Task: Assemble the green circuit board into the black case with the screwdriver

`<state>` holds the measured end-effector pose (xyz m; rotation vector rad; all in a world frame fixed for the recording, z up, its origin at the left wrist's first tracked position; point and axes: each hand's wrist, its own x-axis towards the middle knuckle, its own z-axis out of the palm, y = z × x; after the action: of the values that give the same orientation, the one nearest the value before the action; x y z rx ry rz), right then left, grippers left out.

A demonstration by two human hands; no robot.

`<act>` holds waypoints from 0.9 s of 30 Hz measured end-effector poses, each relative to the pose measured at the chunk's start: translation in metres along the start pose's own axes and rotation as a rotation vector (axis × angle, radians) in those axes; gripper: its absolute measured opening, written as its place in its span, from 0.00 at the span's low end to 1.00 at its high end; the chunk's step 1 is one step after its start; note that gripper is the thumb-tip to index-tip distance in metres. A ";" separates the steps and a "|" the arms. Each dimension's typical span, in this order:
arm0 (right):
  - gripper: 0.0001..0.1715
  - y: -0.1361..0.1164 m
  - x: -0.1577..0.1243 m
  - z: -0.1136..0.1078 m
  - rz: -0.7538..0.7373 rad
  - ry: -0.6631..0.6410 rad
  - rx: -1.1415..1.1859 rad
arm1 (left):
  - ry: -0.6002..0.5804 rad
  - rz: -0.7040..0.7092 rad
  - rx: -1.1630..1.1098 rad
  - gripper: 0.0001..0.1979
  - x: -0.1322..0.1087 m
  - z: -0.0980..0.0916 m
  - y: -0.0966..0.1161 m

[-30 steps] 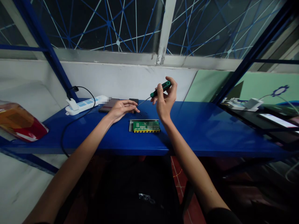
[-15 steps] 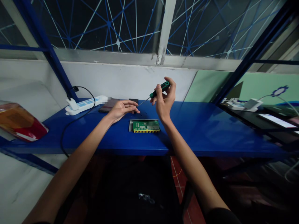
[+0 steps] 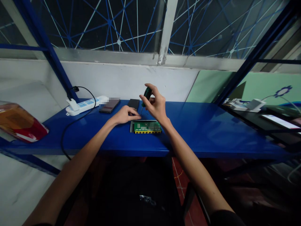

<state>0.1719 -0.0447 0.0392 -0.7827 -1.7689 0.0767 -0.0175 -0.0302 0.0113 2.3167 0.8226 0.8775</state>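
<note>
Driver stood tip-down at the board's back edge

Green circuit board [image 3: 147,126] lay flat in its metal tray [image 3: 132,126] on the tabletop [image 3: 211,131], yellow connectors frontward. Left hand [image 3: 124,115] bunched its fingertips at the tray's back-left corner, probably steadying (couldn't tell if it held anything). Right hand [image 3: 155,105] was wrapped round the screwdriver [image 3: 147,93], near-upright for downward pressure. Phone [image 3: 109,105] and power strip [image 3: 86,105] sat behind.

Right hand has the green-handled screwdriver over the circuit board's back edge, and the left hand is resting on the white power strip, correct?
Not the left hand: the head view shows it at the back left corner of the circuit board, well apart from the white power strip. The right hand does hold the green-handled screwdriver over the back edge.
</note>
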 end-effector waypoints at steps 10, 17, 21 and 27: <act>0.25 0.001 -0.004 0.005 -0.046 -0.056 -0.048 | -0.077 -0.008 0.017 0.09 0.000 0.001 -0.010; 0.25 0.004 -0.005 0.008 -0.044 -0.073 -0.057 | -0.079 -0.001 0.010 0.07 -0.001 0.001 -0.008; 0.25 0.003 -0.006 0.009 -0.061 -0.081 -0.074 | -0.087 0.009 0.029 0.07 -0.001 0.001 -0.008; 0.25 -0.004 -0.006 0.007 -0.062 -0.107 -0.055 | -0.090 0.013 0.034 0.07 -0.001 0.000 -0.007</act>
<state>0.1652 -0.0489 0.0334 -0.7748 -1.9022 0.0292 -0.0205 -0.0266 0.0059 2.3750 0.7908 0.7643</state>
